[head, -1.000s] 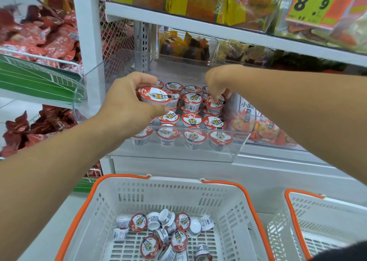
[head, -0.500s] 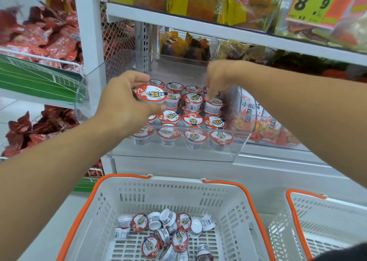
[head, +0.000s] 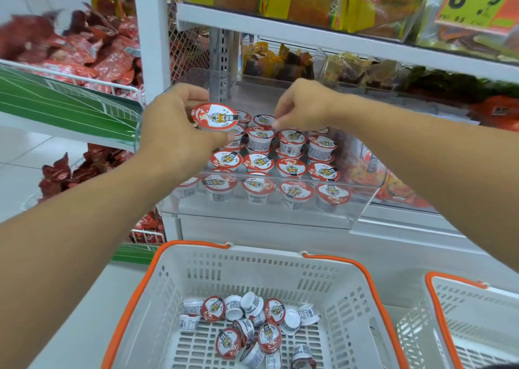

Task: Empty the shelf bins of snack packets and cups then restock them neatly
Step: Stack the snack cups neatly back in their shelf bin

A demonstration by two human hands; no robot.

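A clear plastic shelf bin [head: 252, 217] holds several small white cups with red-and-white lids [head: 292, 169], set in rows and partly stacked. My left hand [head: 177, 135] grips one such cup [head: 214, 117] by its rim, lid up, over the bin's back left. My right hand [head: 304, 107] hovers just right of it above the back rows. Its fingers are curled with the tips pinched together, and nothing shows between them. Below, a white basket with orange handles [head: 339, 260] contains several more loose cups [head: 252, 326], lying jumbled.
A second white and orange basket [head: 441, 284] stands at the lower right. Red snack packets [head: 84, 45] fill wire shelves on the left. More clear bins of packets [head: 276, 59] sit behind, with yellow packets [head: 309, 0] on the shelf above. A price sign [head: 474, 0] hangs top right.
My right hand set a cup down on the right column, let go, and moved left toward the held cup. My left hand stayed roughly in place with its cup.
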